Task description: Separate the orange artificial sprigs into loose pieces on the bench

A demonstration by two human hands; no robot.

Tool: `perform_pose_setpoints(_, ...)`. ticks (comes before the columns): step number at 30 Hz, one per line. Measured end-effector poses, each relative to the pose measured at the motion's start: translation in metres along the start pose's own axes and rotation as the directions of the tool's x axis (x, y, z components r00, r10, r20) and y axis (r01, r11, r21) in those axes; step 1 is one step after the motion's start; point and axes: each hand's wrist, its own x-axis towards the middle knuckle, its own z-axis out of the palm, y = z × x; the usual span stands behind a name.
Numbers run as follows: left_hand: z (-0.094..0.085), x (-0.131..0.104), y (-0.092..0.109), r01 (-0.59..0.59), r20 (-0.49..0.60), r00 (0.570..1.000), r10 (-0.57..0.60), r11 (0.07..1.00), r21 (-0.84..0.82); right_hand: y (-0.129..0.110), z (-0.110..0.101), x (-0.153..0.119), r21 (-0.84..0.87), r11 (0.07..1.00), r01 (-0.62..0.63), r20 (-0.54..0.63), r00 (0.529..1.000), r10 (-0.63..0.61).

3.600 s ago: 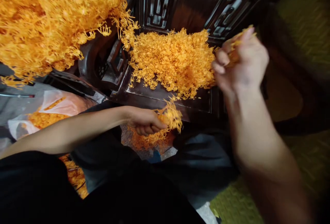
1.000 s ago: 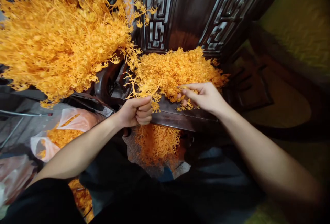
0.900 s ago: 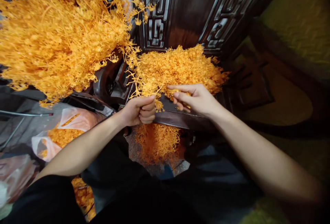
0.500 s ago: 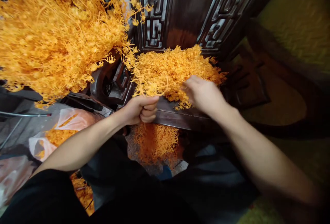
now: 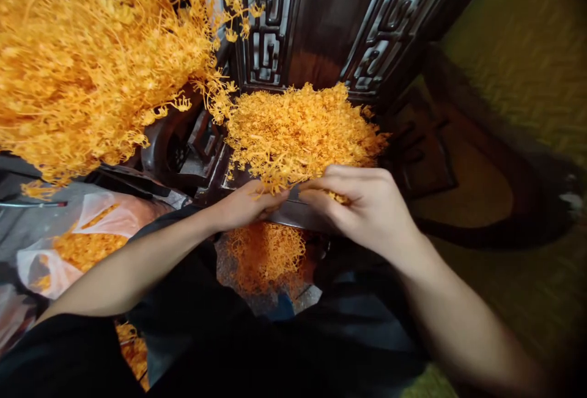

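Observation:
Many curly orange plastic-looking pieces lie in a pile (image 5: 307,129) on the dark wooden seat (image 5: 316,214). At the pile's near edge, my left hand (image 5: 259,205) is closed on some orange pieces whose curled ends stick out above its fingers. My right hand (image 5: 355,196) is just to its right, its fingers pinched together with a bit of orange showing between thumb and palm. The fingertips of both hands are close to each other over the seat's front edge; whether they touch is hard to tell.
A big orange heap (image 5: 92,68) rises at the upper left beside a curved wooden armrest (image 5: 158,156). Carved wooden backrest (image 5: 339,19) behind. Plastic bags (image 5: 110,211) with orange pieces lie lower left; another orange cluster (image 5: 270,257) hangs or lies below the seat edge.
My right hand has moved from the pile down toward my left hand, its fingers now pinched. The orange pieces at my left hand sit lower. The view has shifted slightly.

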Motion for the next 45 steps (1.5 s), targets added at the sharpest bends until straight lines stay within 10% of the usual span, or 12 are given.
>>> perform_pose_setpoints(14,-0.005,0.023,-0.011,-0.215,0.248,0.956,0.154,0.946,0.241,0.031,0.025,0.018,-0.025,0.995,0.092,0.397,0.915,-0.075)
perform_pose_setpoints(18,-0.005,0.021,-0.005,-0.194,0.238,0.96,0.15,0.965,0.176,0.032,0.03,0.016,-0.061,0.992,0.113,0.288,0.953,-0.091)
perform_pose_setpoints(24,-0.005,0.018,0.009,0.215,0.303,0.94,-0.158,0.963,-0.162,0.043,0.027,0.023,-0.281,0.96,0.012,-0.059,0.998,-0.03)
perform_pose_setpoints(29,-0.013,0.032,0.001,0.345,0.357,0.912,-0.203,0.851,-0.397,0.045,0.031,0.032,-0.601,0.797,-0.06,-0.088,0.996,0.009)
perform_pose_setpoints(35,-0.013,0.06,-0.007,0.39,0.388,0.898,-0.209,0.786,-0.48,0.051,0.043,0.049,-0.591,0.773,-0.232,-0.168,0.972,0.163)
perform_pose_setpoints(38,-0.007,0.059,-0.012,0.411,0.434,0.878,-0.203,0.784,-0.465,0.086,0.021,0.053,-0.54,0.707,-0.456,-0.317,0.889,0.33)
perform_pose_setpoints(42,-0.005,0.039,-0.016,0.4,0.453,0.871,-0.191,0.812,-0.425,0.155,-0.022,0.037,-0.222,0.608,-0.762,-0.586,0.603,0.542)
perform_pose_setpoints(45,-0.01,0.034,-0.012,0.327,0.464,0.881,-0.095,0.83,-0.451,0.175,-0.026,0.025,0.286,0.658,-0.697,-0.303,0.586,0.752)
